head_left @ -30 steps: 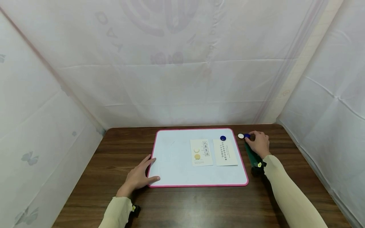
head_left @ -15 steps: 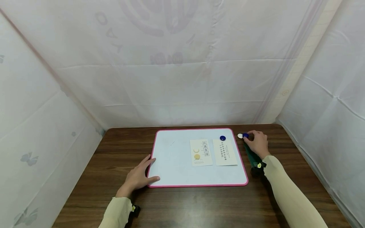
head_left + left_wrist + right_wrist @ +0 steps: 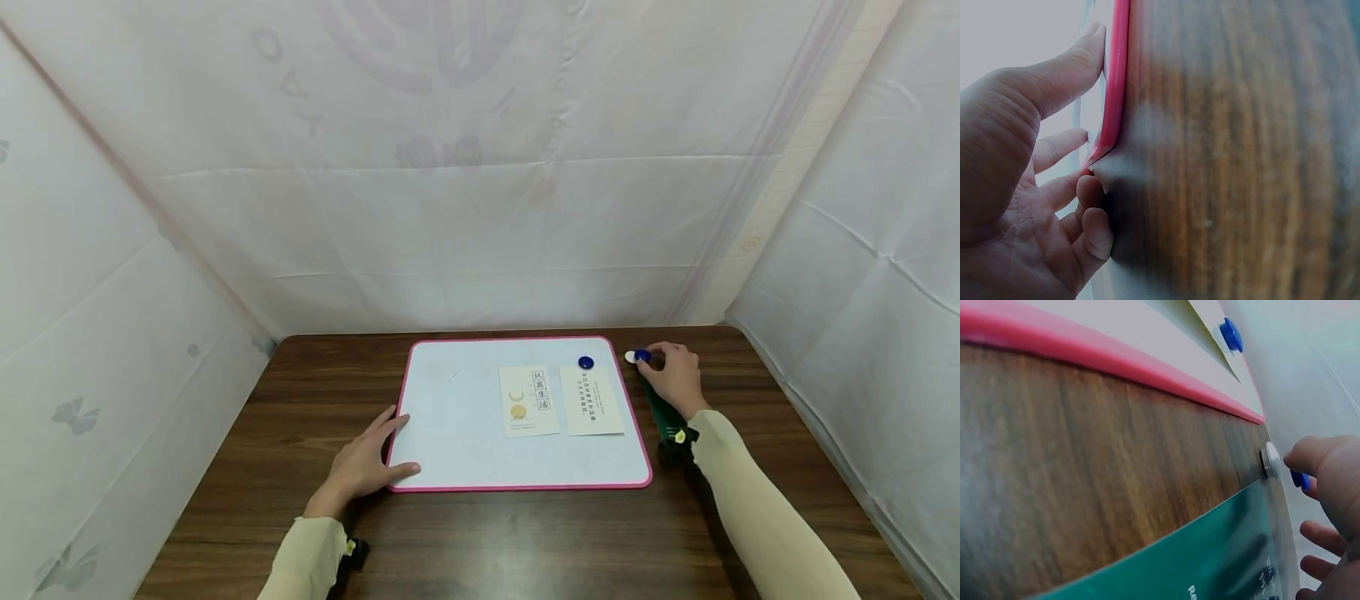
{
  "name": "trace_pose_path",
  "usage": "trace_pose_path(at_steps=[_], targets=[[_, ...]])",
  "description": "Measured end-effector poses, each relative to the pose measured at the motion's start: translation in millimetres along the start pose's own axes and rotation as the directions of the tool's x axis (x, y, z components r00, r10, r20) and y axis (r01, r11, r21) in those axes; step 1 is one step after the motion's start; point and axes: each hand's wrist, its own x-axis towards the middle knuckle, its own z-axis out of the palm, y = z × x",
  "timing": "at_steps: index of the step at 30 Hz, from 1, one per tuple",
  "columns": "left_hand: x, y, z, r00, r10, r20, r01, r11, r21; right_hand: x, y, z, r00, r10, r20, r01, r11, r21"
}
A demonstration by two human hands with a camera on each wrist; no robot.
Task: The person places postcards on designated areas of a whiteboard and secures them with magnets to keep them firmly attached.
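A whiteboard (image 3: 457,417) with a pink rim lies flat on the table. My left hand (image 3: 362,467) rests at its left edge, thumb and forefinger spread onto the board; the left wrist view shows the thumb (image 3: 1079,65) over the pink rim. Beyond the board's right side my right hand (image 3: 677,379) pinches a blue round magnet (image 3: 642,356) between thumb and forefinger. Beside it is a white round magnet (image 3: 630,357). In the right wrist view the blue magnet (image 3: 1300,480) shows partly behind the thumb, near the white magnet (image 3: 1270,460).
Two printed cards lie on the board: a moon-and-sun card (image 3: 529,402) and a text card (image 3: 592,404), with another blue magnet (image 3: 586,362) at its top. A green card (image 3: 662,408) lies under the right forearm's side. White cloth walls (image 3: 480,250) surround the table.
My right hand has shifted slightly left with the blue magnet, bringing it closer to the white one. The left hand and the board stay as they were.
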Motion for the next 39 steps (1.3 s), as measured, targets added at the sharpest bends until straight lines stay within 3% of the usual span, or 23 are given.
trace_pose_path(at_steps=[32,39], targets=[[0.9,-1.9,1.7,1.0,0.0,0.0,0.0,1.0,-0.002,-5.0,-25,13,0.998,-0.044,-0.037,0.047,0.996,0.077],[1.4,-1.2,0.7,1.0,-0.007,0.008,0.007,1.0,-0.005,-3.2,-35,15,1.0,-0.025,-0.008,0.026,0.996,0.086]])
